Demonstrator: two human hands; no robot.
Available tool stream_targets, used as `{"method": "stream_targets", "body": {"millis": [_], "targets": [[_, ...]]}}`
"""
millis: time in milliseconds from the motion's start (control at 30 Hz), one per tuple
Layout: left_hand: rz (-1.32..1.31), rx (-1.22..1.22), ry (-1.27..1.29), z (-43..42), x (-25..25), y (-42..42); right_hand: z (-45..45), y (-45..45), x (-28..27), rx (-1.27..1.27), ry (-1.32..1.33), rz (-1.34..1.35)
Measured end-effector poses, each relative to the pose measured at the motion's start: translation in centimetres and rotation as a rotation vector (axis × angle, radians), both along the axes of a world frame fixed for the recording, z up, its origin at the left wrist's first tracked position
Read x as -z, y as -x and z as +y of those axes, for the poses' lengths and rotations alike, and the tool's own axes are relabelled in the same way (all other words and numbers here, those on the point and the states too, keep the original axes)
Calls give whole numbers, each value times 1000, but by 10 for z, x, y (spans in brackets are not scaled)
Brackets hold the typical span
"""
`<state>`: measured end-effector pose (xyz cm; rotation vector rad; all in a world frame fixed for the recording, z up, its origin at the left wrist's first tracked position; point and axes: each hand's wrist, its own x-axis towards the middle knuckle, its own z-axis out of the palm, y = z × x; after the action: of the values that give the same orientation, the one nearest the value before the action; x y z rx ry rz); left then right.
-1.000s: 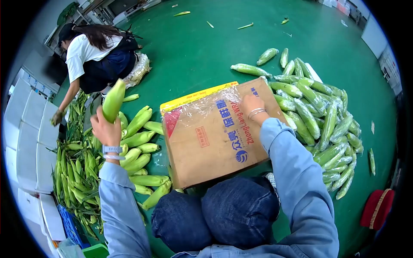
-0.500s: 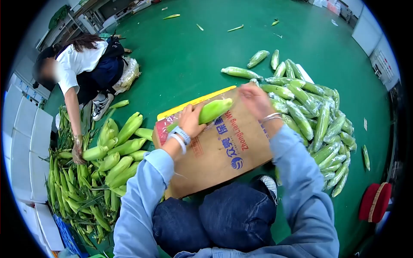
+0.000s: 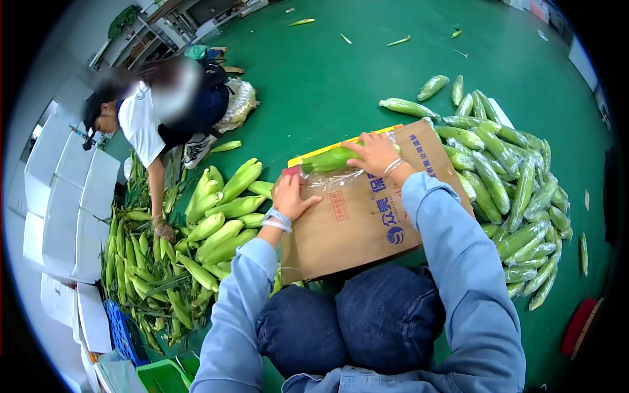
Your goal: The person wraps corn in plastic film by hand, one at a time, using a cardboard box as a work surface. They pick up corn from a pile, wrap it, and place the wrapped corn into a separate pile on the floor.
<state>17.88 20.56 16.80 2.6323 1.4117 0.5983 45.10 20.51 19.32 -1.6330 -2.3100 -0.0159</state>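
Note:
An ear of corn (image 3: 327,159) in its green husk lies across the far side of a printed cardboard box (image 3: 334,245), on clear plastic film (image 3: 341,178). My right hand (image 3: 375,155) has its fingers over the right end of the corn. My left hand (image 3: 293,198) rests on the box by the film's left end, thumb spread apart, close to a small red piece (image 3: 291,170). A yellow strip (image 3: 308,157) runs along the box's far edge, partly hidden behind the corn.
Unwrapped corn (image 3: 223,226) is heaped to the left, where a co-worker's gloved hand (image 3: 164,229) reaches in. Film-wrapped corn (image 3: 504,177) is piled on the right. White boxes (image 3: 62,196), a blue crate (image 3: 121,331) and a green crate (image 3: 164,376) stand at left.
The corn has gone from my left hand down onto the film, and my right hand has come onto it. My left hand has opened beside the film. The whole view has shifted.

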Motion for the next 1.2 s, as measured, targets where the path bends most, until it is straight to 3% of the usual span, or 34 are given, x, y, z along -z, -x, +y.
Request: {"method": "stream_targets", "body": {"millis": [167,300,367,400,433,500,567,667,733,767,833,867,900,933,967,1033,1100,1167,1200], "targets": [[499,22,-85,-15,2,9,-25,-26,-12,103,31,-56],[664,72,260,-90,-58,32,-81,-24,-9,-6,29,-106],[382,252,444,-112,-92,47,-121,-15,-8,-87,9,-135],[374,247,456,-115,-97,55,-142,-11,-11,-136,58,-100],[-110,303,952,-114,-101,62,-160,-7,-15,-181,105,-60],[-633,335,1418,-115,-103,58,-191,9,-27,-199,187,-79],[-533,470,1401,-119,-97,22,-191,14,-28,-209,255,-107],[-453,480,1145,-95,-37,-21,-164,18,-29,-203,299,83],[-148,489,867,-61,-24,-43,-129,17,-10,-188,76,30],[-146,503,866,-54,-25,-53,-108,17,0,-143,30,-12],[330,314,206,-45,-30,-75,-61,17,11,-36,-18,-53],[325,322,196,-45,-36,-85,-39,16,10,22,-19,-53],[182,261,17,-51,-45,-93,-20,16,0,30,-27,-58],[40,198,-161,-56,-52,-101,-2,18,-11,158,8,98],[3,283,-132,-66,-54,-107,14,19,-19,284,50,263],[137,286,-208,-87,-51,-115,35,17,-42,356,170,263],[229,256,-125,-66,-32,-117,46,9,-48,428,298,256],[254,194,161,-28,-41,-122,53,-3,-46,385,415,-84],[228,209,163,-11,-38,-123,51,-5,-52,394,524,-86]]}}
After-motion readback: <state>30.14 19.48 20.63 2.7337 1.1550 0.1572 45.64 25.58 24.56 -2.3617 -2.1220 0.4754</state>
